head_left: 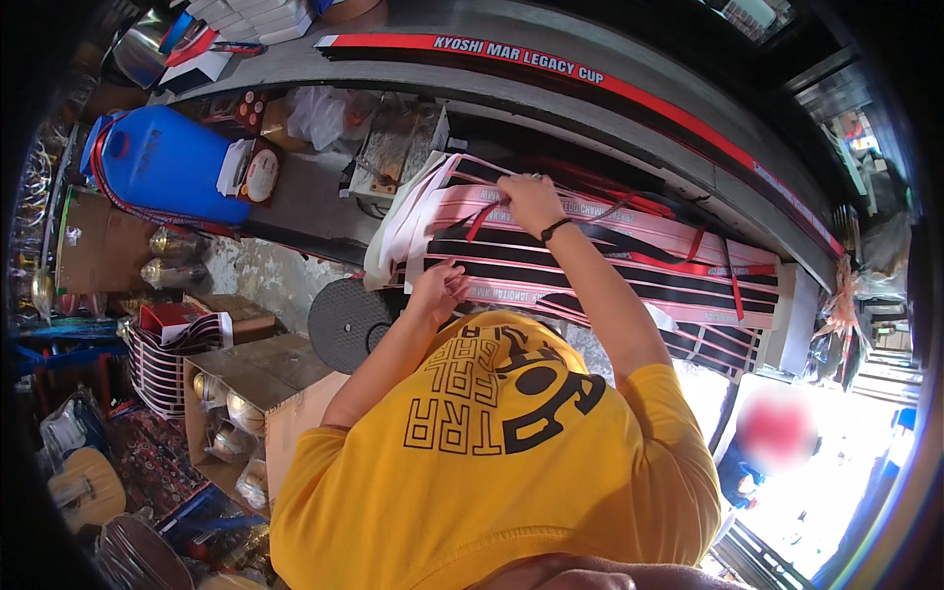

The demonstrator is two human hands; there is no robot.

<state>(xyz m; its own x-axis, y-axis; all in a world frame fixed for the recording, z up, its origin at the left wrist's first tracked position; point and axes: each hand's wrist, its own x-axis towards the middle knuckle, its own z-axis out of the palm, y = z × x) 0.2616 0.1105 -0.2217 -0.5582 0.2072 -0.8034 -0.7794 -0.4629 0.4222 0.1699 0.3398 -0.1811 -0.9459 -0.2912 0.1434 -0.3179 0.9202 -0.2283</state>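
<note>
A stack of printed ribbon sheets (590,258), banded in pink, white and black, lies across the bench in front of me. My right hand (532,205), a dark band on its wrist, is over the upper left part of the stack with its fingers closed on a ribbon. A narrow red strip (481,222) hangs just below those fingers. Near the stack's lower left edge is my left hand (442,289), its fingers loosely bent and apart, holding nothing I can see. Loose red strips (700,244) trail over the right part of the sheets.
A long red printed ribbon (610,84) runs along the shelf edge behind the stack. To the left stand a blue plastic container (172,162) and a worn metal device (401,146). A round black seat (351,323) and an open cardboard box (270,369) are close on my left.
</note>
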